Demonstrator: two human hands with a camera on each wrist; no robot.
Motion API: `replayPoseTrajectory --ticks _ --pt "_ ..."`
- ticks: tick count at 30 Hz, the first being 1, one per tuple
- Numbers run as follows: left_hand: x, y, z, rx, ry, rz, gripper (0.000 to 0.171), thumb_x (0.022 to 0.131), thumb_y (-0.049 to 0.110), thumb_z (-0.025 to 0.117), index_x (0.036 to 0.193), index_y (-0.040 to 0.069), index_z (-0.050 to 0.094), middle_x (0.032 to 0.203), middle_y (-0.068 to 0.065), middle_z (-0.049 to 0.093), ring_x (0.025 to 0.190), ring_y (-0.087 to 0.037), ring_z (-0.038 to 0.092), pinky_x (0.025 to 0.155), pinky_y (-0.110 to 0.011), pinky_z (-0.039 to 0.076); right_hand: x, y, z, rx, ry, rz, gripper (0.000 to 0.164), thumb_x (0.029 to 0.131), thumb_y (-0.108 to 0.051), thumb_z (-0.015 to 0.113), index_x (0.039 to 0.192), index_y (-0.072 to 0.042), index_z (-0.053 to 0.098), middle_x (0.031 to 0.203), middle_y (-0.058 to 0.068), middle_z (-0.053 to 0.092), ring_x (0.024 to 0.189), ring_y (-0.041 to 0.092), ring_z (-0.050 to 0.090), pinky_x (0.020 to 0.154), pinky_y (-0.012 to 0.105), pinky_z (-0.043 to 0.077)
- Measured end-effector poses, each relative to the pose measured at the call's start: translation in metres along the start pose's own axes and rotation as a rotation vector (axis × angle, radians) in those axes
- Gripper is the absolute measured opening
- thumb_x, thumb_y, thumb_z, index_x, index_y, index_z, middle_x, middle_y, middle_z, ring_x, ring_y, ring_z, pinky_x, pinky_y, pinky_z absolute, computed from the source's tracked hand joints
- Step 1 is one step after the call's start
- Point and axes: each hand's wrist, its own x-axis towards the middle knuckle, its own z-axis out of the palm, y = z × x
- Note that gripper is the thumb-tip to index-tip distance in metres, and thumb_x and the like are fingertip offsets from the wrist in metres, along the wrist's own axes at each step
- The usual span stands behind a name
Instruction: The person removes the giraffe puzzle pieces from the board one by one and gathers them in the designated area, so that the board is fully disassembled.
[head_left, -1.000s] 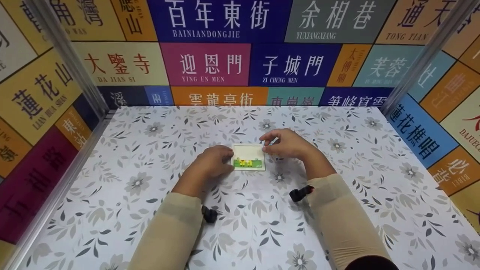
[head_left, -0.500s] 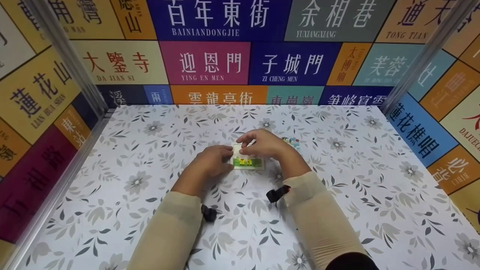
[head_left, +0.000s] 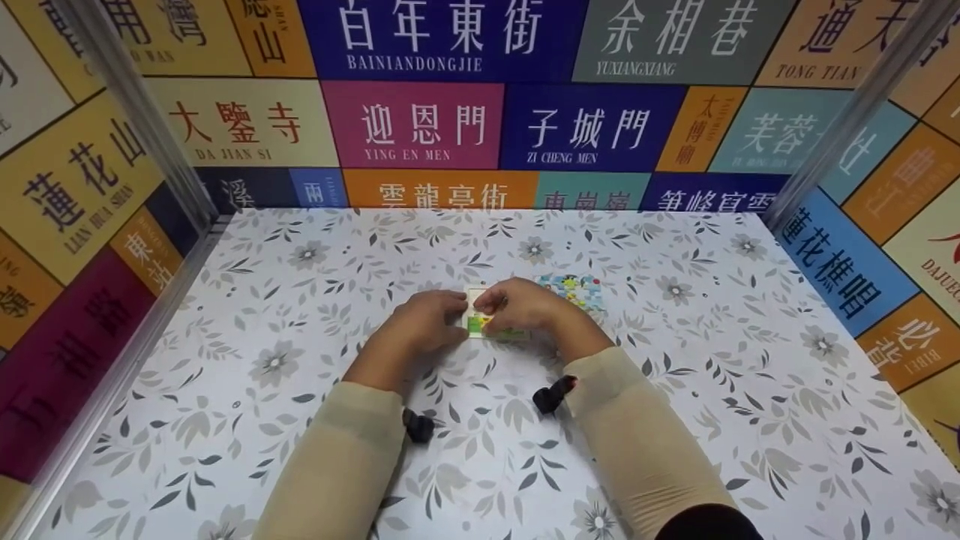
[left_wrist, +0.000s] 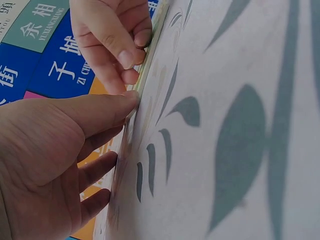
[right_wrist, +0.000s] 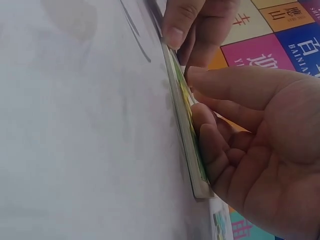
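A small flat rectangular board (head_left: 474,294) lies on the table, with a raised pale rim and a green strip bearing yellow shapes near its front. My left hand (head_left: 424,322) holds its left side, index finger by the far corner and thumb by the near one. In the left wrist view, the left thumb (left_wrist: 127,102) touches the board's edge. Over the board, my right hand (head_left: 521,306) has its fingers curled, and fingertips rest on or just above the surface in the right wrist view. Whether anything sits between those fingertips is hidden. The right hand covers much of the board.
Behind the right hand lies a colourful patch of blue, yellow and red pieces (head_left: 589,291), partly covered by the wrist. A flower-patterned cloth (head_left: 480,450) covers the table. Printed sign panels (head_left: 424,124) rise along its back and sides, with clear posts at the corners.
My right hand has moved left from the board's right edge to over its middle, then lower and nearer the green strip. The colourful pieces have come into sight. My left hand stays put.
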Motion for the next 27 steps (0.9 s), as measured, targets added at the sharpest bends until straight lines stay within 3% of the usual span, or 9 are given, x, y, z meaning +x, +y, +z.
replayPoseTrajectory --ticks 5,14,27 --pt "-0.001 -0.003 0.001 0.016 0.026 0.054 0.056 0.098 0.026 0.076 0.151 0.016 0.063 0.164 0.001 0.055 0.157 -0.028 0.045 0.132 -0.048 0.034 -0.002 -0.004 0.003 -0.028 -0.004 0.015 0.049 0.085 -0.012 0.084 0.133 -0.019 0.075 0.124 0.001 0.074 0.114 0.019 0.065 0.105 0.04 0.055" --pt "0.001 -0.003 0.0 0.008 0.017 0.03 0.057 0.098 0.028 0.076 0.152 0.019 0.062 0.164 0.003 0.054 0.157 -0.027 0.044 0.132 -0.048 0.033 -0.005 -0.01 0.005 -0.041 -0.009 0.039 0.041 0.086 -0.009 0.081 0.126 -0.019 0.076 0.113 0.001 0.07 0.102 0.017 0.062 0.093 0.035 0.053" --pt "0.001 -0.002 0.0 0.005 0.006 -0.006 0.058 0.098 0.03 0.076 0.153 0.021 0.061 0.164 0.005 0.053 0.158 -0.026 0.042 0.132 -0.048 0.032 -0.003 -0.013 0.007 -0.025 0.001 0.057 0.038 0.084 -0.006 0.083 0.118 -0.017 0.071 0.107 0.001 0.065 0.098 0.019 0.06 0.09 0.036 0.051"
